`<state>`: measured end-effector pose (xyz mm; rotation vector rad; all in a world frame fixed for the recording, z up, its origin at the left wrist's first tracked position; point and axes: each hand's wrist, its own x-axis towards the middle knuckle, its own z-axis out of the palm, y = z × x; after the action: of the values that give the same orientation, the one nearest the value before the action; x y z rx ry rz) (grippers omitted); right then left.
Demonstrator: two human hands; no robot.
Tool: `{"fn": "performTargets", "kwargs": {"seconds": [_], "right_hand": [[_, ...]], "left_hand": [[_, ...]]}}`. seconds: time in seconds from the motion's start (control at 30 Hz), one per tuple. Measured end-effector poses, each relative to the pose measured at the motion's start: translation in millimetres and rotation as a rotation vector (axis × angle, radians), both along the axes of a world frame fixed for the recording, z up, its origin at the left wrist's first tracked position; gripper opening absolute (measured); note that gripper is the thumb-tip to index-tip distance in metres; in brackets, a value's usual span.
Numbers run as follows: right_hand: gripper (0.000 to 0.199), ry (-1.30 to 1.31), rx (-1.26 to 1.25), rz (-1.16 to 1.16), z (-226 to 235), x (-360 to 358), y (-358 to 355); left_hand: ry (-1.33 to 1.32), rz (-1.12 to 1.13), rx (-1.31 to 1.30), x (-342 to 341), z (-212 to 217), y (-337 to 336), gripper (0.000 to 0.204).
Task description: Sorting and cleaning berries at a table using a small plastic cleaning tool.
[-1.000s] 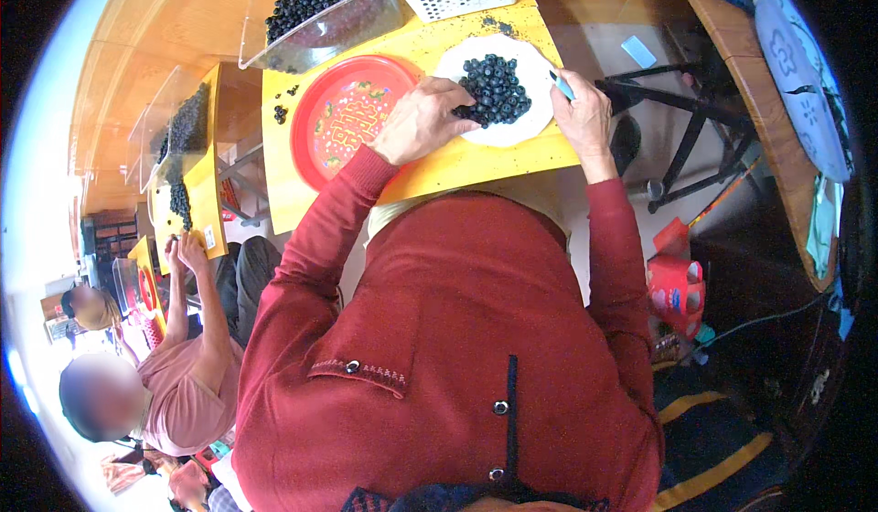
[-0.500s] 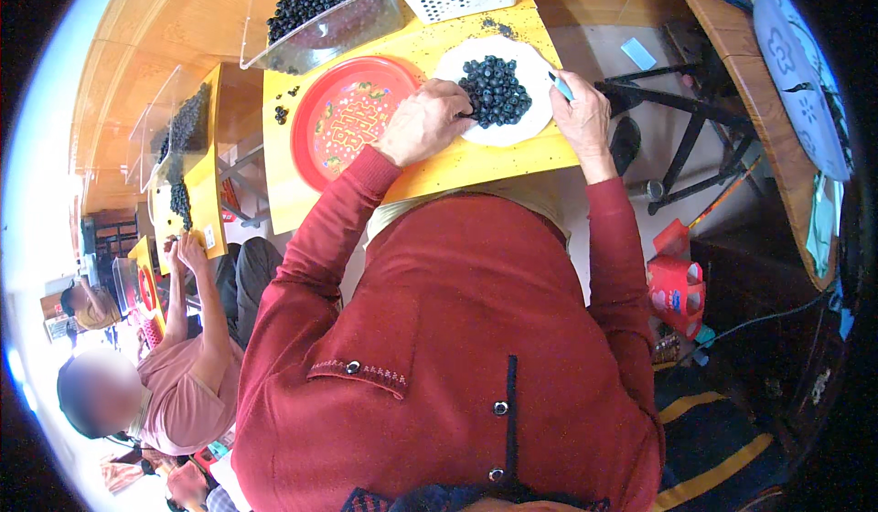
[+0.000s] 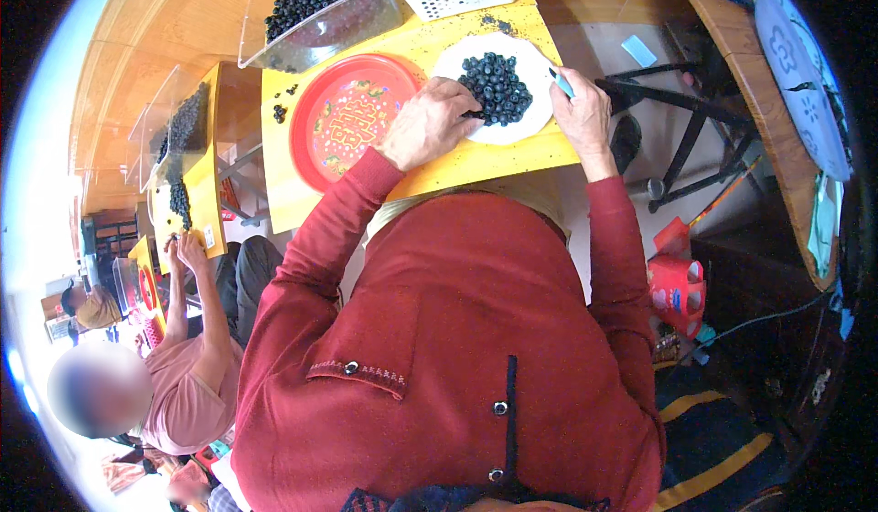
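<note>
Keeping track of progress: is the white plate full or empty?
Partly full: dark, blueberry-like fruit covers the middle of the white plate, whose rim shows white.

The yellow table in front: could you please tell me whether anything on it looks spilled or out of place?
Yes: a few dark berries lie loose on the yellow table, left of the red tray, and dark bits are scattered beyond the white plate. Both look stray, lying outside any container.
</note>
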<state>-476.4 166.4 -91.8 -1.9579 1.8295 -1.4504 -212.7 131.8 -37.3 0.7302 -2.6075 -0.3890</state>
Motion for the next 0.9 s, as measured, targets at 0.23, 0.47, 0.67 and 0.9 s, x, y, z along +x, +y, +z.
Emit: {"fn": "performTargets", "kwargs": {"seconds": [0.23,0.47,0.67,0.9], "right_hand": [[0.020,-0.002,-0.028,0.014,-1.6,-1.5,-0.7],[0.020,-0.003,-0.014,0.012,-0.3,-0.7,0.0],[0.021,0.026,-0.030,0.001,-2.4,-1.1,-0.9],[0.020,0.005,-0.014,-0.019,-2.6,0.6,-0.7]], "left_hand": [[-0.037,0.009,-0.039,-5.9,5.7,15.9,0.029],[-0.047,0.026,-0.028,-6.5,5.2,23.2,0.033],[-0.023,0.012,-0.036,-6.1,5.8,28.4,0.034],[0.014,0.006,-0.066,-9.4,2.5,32.3,0.028]]}}
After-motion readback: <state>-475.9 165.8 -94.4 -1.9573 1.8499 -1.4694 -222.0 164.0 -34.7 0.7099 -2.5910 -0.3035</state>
